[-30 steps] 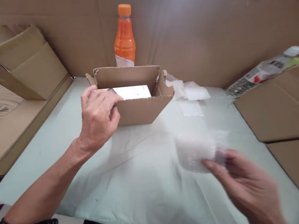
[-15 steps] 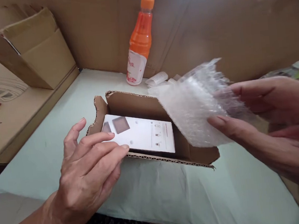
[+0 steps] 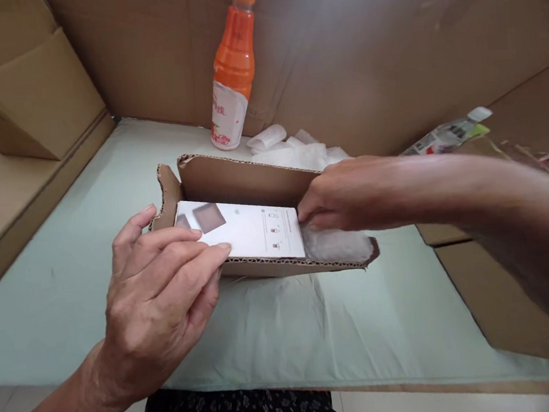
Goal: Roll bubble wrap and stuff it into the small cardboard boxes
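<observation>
Left hand (image 3: 155, 302) with fingers extended and spread, fingertips on 1 white box (image 3: 240, 230), inside 1 open carton (image 3: 247, 177), right hand (image 3: 334, 194) curled at bubble wrap (image 3: 340, 245) beside box, grip indeterminable, 2 bottles (image 3: 231, 71) at rear.

No word safely legible. White box (image 3: 251, 234) inside the open carton (image 3: 247, 176): three small pictograms (image 3: 273, 229) in a column, fine print lines alongside, too small to read. Orange bottle (image 3: 236, 54) behind the carton: white label (image 3: 230, 110), red print, Chinese-style character near its edge, can't tell which. Clear bottle (image 3: 456, 131) behind and right of the carton: red patch, dark marks, unreadable. Brown box (image 3: 15, 185) left of the carton: curved printed lines.
</observation>
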Motion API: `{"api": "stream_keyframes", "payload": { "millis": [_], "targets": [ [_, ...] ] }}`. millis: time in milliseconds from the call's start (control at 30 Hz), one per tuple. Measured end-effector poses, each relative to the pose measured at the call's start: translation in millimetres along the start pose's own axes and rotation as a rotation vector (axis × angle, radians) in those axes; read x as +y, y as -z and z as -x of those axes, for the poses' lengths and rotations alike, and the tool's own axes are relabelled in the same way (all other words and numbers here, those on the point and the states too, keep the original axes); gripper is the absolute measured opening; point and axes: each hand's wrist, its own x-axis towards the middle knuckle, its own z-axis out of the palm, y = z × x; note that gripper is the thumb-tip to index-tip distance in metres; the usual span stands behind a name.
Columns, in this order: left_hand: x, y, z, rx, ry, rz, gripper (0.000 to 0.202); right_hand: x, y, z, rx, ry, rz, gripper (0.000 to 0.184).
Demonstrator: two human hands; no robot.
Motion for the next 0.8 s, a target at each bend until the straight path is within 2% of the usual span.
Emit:
{"api": "stream_keyframes", "payload": {
  "millis": [67,100,133,267,400,533,600,667,733,800],
  "targets": [
    [-0.6,-0.1,0.9,0.001,-0.001,-0.003,0.036,-6.7,-3.2,0.4,-0.323,0.148,0.016,0.035],
    [-0.9,-0.2,1.3,0.0,-0.003,-0.003,0.035,-11.7,-2.2,3.2,-0.43,0.196,0.029,0.032],
    [-1.2,-0.3,1.6,-0.001,-0.008,-0.001,0.035,-17.3,-0.1,7.0,-0.468,0.223,0.047,0.03],
    [-2.2,-1.6,1.1,0.014,-0.025,0.006,0.034,-43.6,4.9,22.0,-0.426,0.182,0.185,0.022],
    [-2.6,-3.0,-0.3,0.049,-0.027,-0.026,0.034,-64.9,2.3,30.4,-0.493,0.102,0.358,0.002],
    [-2.0,-3.1,0.4,0.068,-0.047,-0.046,0.039,-63.7,6.8,38.0,-0.555,0.11,0.257,0.026],
    [-0.7,-3.7,1.3,0.063,-0.049,-0.053,0.041,-57.9,9.6,42.9,-0.542,0.153,0.211,0.024],
    [0.6,-5.6,2.8,0.067,-0.024,-0.064,0.045,-52.5,14.0,50.3,-0.452,0.218,0.183,0.018],
    [0.5,-9.0,6.3,0.143,0.016,-0.087,0.054,-48.4,21.6,64.0,-0.27,0.285,0.154,0.015],
    [-1.7,-13.6,13.4,0.304,0.077,-0.088,0.063,-44.6,29.3,86.7,-0.035,0.279,0.127,0.015]
  ]
}}
